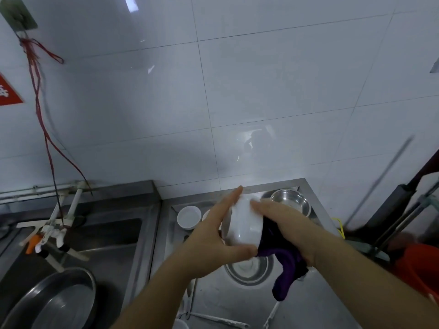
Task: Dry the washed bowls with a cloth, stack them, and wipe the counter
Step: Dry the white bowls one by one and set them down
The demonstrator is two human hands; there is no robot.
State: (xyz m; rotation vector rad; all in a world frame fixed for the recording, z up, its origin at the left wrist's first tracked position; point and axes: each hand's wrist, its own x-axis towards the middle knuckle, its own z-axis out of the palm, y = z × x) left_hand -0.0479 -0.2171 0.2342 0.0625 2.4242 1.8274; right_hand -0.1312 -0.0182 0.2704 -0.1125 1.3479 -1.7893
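Observation:
I hold a white bowl (244,224) tipped on its side above the steel counter (213,302). My left hand (213,238) grips it from the left, fingers over the rim and thumb under the base. My right hand (287,224) presses a dark purple cloth (285,264) against the bowl's right side; the cloth's loose end hangs down. Another small white bowl (189,217) stands on the counter behind my left hand. A steel bowl (291,201) sits at the back right, and a second steel bowl (249,269) lies below my hands.
A sink (104,236) with white taps (57,224) lies to the left, with a large steel basin (59,302) in front. White chopsticks or utensils (221,320) lie on the counter's near part. An orange bucket (418,269) and pole handles stand at the right. Tiled wall behind.

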